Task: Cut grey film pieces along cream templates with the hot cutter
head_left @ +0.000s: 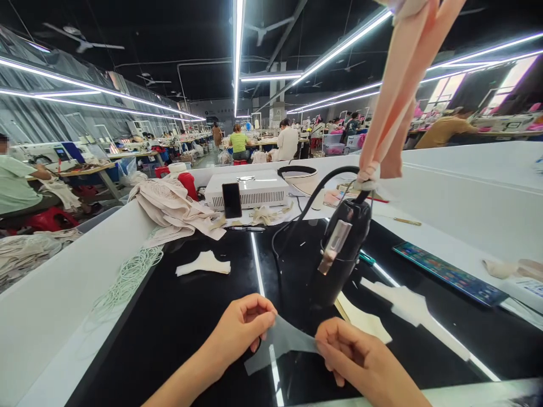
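Between my hands stretches a thin translucent piece of fabric, with a curved edge, just above the glossy black work surface. My left hand pinches its upper left part between thumb and forefinger. Its right tip is gripped in my right hand, fingers curled. Right behind the fabric hangs a black corded tool with a metal plate, tied up by pink cloth strips. A cream cut piece lies partly behind my right hand. Farther right is a white shaped cut piece.
A stack of cream pieces lies back left. Beige fabric and pale green cord line the left side. Behind are a phone and a white box. A dark flat panel lies right. Several people sit beyond.
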Available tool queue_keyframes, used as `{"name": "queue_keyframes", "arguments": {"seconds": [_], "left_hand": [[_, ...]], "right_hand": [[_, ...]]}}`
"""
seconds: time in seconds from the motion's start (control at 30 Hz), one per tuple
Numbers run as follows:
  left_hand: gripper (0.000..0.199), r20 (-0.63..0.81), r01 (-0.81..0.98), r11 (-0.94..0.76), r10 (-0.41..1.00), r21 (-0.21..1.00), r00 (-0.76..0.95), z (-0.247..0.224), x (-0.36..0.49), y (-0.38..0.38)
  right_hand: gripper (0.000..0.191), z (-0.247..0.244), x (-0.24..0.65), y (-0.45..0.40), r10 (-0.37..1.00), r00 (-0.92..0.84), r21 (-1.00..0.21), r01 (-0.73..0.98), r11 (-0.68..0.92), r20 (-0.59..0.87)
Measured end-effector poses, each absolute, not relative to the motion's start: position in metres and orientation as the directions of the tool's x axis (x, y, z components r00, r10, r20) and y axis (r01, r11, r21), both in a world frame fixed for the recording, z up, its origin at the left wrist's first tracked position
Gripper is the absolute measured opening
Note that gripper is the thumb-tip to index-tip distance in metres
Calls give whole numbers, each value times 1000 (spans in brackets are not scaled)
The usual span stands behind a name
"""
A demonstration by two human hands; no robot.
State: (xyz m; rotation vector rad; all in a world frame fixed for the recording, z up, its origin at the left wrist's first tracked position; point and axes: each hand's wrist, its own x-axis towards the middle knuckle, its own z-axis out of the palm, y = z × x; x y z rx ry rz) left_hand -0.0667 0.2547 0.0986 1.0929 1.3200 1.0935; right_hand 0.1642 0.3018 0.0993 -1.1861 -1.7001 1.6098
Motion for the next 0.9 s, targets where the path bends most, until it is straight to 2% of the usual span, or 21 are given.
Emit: {"name": "queue_keyframes", "arguments": {"seconds": [0.3,0.47,0.67,0.9], "left_hand": [[29,-201,48,204,978,978,-62,101,-79,255],[33,-209,40,213,974,976,-84,104,-79,255],[41,-219,29,222,971,974,-98,102,-81,257],[41,-225,51,232,968,971,-114,101,-84,257]], "right_hand": [[32,99,152,305,826,-537,-963,267,-27,-172],[28,93,147,307,819,-534,-940,341,-20,-211],[26,85,147,305,802,-566,-942,335,12,-191],[25,83,147,305,811,-562,-942,334,41,-163]]}}
